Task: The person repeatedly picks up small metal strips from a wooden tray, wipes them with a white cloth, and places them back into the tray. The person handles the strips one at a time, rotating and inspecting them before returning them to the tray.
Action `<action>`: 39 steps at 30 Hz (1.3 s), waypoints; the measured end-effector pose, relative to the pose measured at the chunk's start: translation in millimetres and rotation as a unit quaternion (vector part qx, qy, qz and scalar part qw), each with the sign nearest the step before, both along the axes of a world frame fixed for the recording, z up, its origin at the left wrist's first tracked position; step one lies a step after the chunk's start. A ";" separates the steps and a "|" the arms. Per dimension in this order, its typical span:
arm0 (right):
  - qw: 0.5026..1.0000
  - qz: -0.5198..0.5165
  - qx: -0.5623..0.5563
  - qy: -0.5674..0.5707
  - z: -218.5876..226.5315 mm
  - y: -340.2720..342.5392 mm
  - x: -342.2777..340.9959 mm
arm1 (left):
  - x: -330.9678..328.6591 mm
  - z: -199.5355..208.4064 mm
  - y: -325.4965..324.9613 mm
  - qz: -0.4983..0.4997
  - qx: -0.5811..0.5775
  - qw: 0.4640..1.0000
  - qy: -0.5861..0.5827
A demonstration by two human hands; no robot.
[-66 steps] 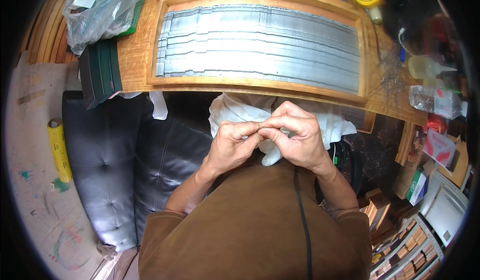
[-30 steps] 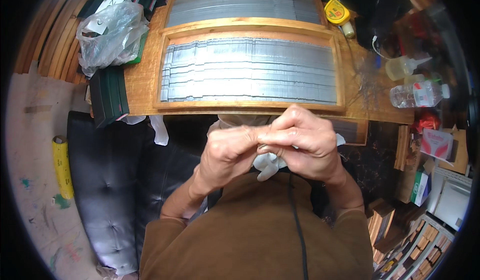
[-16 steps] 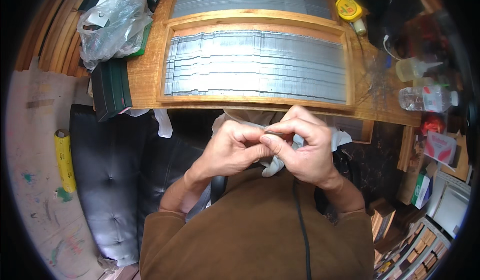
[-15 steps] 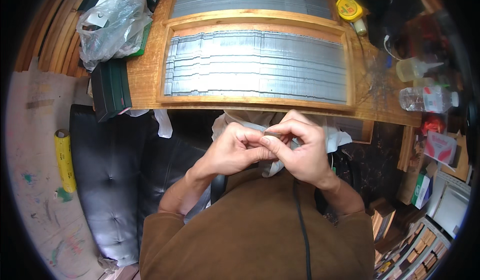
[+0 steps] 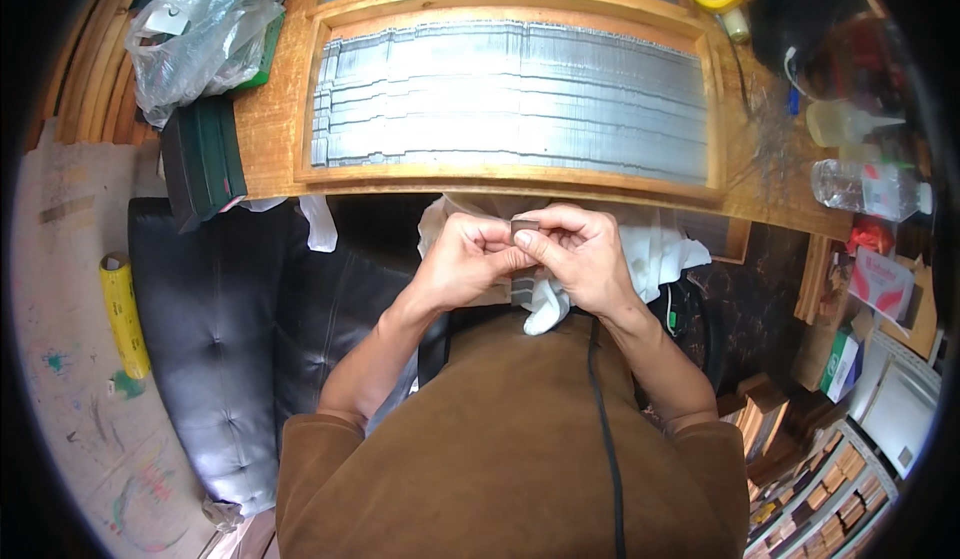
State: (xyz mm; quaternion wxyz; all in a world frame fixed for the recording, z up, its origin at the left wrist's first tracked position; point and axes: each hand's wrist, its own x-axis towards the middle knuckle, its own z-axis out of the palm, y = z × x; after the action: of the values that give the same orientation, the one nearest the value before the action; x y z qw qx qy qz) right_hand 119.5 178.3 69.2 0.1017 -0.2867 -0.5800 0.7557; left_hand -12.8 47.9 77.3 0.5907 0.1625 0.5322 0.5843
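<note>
While both hands hover just off the table's near edge, they have the small dark piece between them: right hand pinching it by thumb and fingertips, left hand narrowed to a pinch at its left end. And look, half a second ago fingers covered most of it; now its flat face shows, closer to the table! Behind that near edge, a wooden tray packed with grey strips fills the table. Labels next: red and white on the clear bottle by the right edge, pink print on a white box beyond it, dark lettering on the yellow roll left of the black tufted seat.
</note>
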 end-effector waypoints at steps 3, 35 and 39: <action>0.992 0.028 0.113 0.051 6.7 -3.4 0.9 | 17.2 -3.1 -12.8 0.050 0.026 0.989 0.136; 0.976 0.097 0.159 0.110 18.7 0.1 4.8 | 31.0 -3.0 -28.6 0.044 0.054 0.933 0.353; 0.974 0.092 0.173 0.111 19.3 -0.6 5.5 | 29.4 -1.4 -29.5 0.027 0.043 0.935 0.351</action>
State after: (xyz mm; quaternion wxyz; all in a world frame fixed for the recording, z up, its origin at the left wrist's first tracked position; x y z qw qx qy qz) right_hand 124.9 177.7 88.6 0.1434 -0.1245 -0.7106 0.6775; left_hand 16.6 18.4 75.9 0.3430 0.3678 0.6843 0.5280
